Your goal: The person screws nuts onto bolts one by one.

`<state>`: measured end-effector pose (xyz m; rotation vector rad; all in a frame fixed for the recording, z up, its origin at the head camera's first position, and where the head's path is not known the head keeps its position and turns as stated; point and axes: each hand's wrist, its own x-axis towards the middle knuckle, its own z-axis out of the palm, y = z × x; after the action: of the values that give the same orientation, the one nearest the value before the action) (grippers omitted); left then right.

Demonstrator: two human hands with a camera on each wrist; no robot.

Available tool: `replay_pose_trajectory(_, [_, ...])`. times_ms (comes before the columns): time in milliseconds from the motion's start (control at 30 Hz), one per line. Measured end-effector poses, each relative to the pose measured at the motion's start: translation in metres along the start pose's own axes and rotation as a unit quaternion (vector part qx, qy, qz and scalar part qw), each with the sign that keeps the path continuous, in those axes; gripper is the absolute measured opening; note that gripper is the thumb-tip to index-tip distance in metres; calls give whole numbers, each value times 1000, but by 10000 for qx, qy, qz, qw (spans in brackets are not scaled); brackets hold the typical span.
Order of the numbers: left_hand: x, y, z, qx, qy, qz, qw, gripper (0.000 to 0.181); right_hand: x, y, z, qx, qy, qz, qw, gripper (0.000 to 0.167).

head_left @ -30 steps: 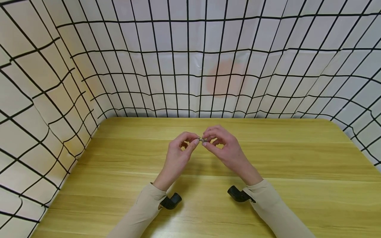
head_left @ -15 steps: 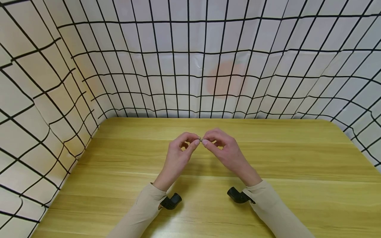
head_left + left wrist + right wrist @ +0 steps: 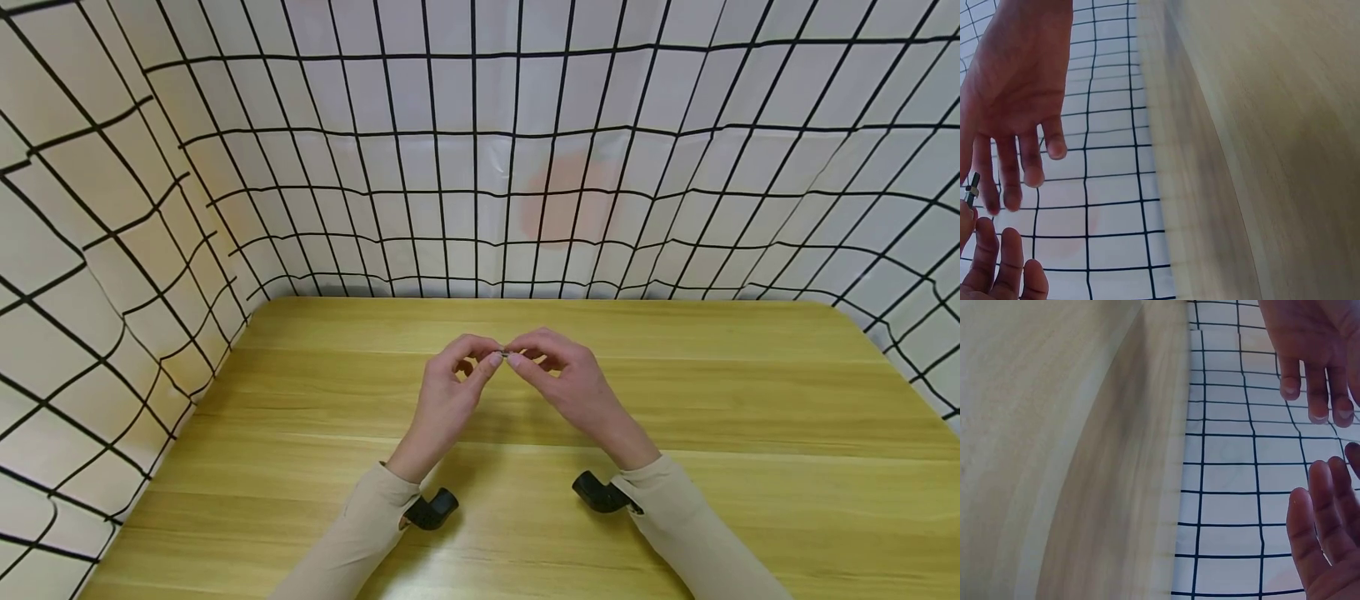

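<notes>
A small metal bolt (image 3: pixel 505 354) is between both hands' fingertips above the table. My left hand (image 3: pixel 444 393) pinches one end of it between thumb and index finger. From the other side my right hand (image 3: pixel 579 388) has its thumb and fingertips pinched at the nut, largely covering it in the head view. In the left wrist view the nut (image 3: pixel 972 189) shows on the threaded shank, with the left hand's fingers (image 3: pixel 1010 256) below and the right hand's fingers above. The right wrist view shows both hands' other fingers, and the bolt is out of sight there.
A light wooden table (image 3: pixel 712 400) lies under the hands. Black netting (image 3: pixel 472 131) over a pale sheet rises behind it and along both sides. A black wrist mount (image 3: pixel 432 509) sticks out at the left cuff, another black mount (image 3: pixel 597 492) at the right.
The right hand has shifted slightly left and its fingertips have drawn closer to the left hand's, covering more of the bolt and nut. The left hand has stayed almost still.
</notes>
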<state>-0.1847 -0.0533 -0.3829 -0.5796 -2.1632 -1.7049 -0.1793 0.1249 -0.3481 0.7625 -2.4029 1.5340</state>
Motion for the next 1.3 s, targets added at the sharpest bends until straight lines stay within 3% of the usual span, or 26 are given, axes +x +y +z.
replay_pose_trajectory(100, [0,0,0,4,31,-49,10000,8,0,-1,0,-42,33,-103,9999,19])
replay_pose_trajectory(333, [-1,0,-1,-11,82,-109,9999,9,1,0,0,-188,168,-1102,9936,25])
replay_pose_trajectory(433, [-1,0,-1,-10,100,-114,9999,9,1,0,1,-131,172,-1317,9910,23])
replay_pose_trajectory(667, [0,1,-1,-20,43,-57,10000,8,2,3,2,-94,279,-1401,9897,19])
replay_pose_trajectory(900, [0,1,1,-32,29,-40,10000,8,5,36,5,-188,333,-1305,9907,19])
replay_pose_trajectory(1067, [0,1,1,-15,-48,-41,10000,7,3,19,5,-222,455,-1381,9891,15])
replay_pose_trajectory(1300, [0,-1,1,23,14,66,10000,8,1,4,2,-73,327,-1389,9897,19])
